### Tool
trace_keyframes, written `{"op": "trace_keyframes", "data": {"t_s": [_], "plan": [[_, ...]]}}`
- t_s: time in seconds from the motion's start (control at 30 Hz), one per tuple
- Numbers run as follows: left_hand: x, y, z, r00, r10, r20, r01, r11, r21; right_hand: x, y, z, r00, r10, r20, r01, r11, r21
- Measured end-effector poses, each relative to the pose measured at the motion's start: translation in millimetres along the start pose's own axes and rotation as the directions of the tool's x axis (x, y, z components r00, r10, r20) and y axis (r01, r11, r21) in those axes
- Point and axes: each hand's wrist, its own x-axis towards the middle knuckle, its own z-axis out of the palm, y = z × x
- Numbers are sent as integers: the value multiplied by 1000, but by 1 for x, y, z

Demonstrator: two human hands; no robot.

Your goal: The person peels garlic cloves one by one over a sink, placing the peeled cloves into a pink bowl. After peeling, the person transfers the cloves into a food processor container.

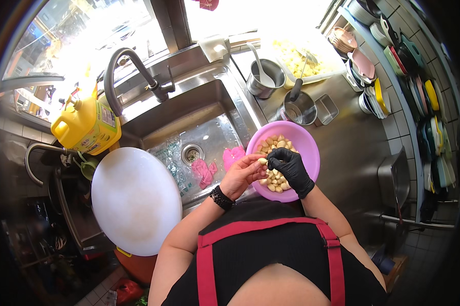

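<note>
Between the thumb and fingers of my bare left hand [244, 171] is a pale garlic clove [263, 161]. My right hand [289, 168], in a black glove, pinches at the clove's right end; whether its curled fingers hide anything else cannot be seen. Both hands are over a pink plastic basin [308, 149], which holds many garlic cloves [276, 183], mostly peeled-looking. The basin stands on the steel counter at the sink's right edge, close in front of my body.
Left of the basin is a steel sink [214, 95] with pink cloths [204, 172] and a clear plastic bag [172, 164]. A faucet [111, 84], yellow jug [88, 126] and large white round lid [136, 202] flank it. Steel pots [266, 78] and a tub of pale chopped food [301, 61] stand behind.
</note>
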Motion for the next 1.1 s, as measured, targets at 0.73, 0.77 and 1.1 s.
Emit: {"op": "trace_keyframes", "data": {"t_s": [0.73, 0.77, 1.1], "plan": [[0, 0, -2, 998, -14, 64, 20, 996, -89, 5, 12, 1, 980, -197, -16, 185, 944, -272], [-1, 1, -1, 997, -18, 78, 26, 994, -107, 4, 12, 1, 978, -210, -17, 196, 938, -287], [0, -1, -5, 994, 2, 110, 17, 985, -171, 5, 17, -1, 961, -275, -37, 240, 891, -386]]}}
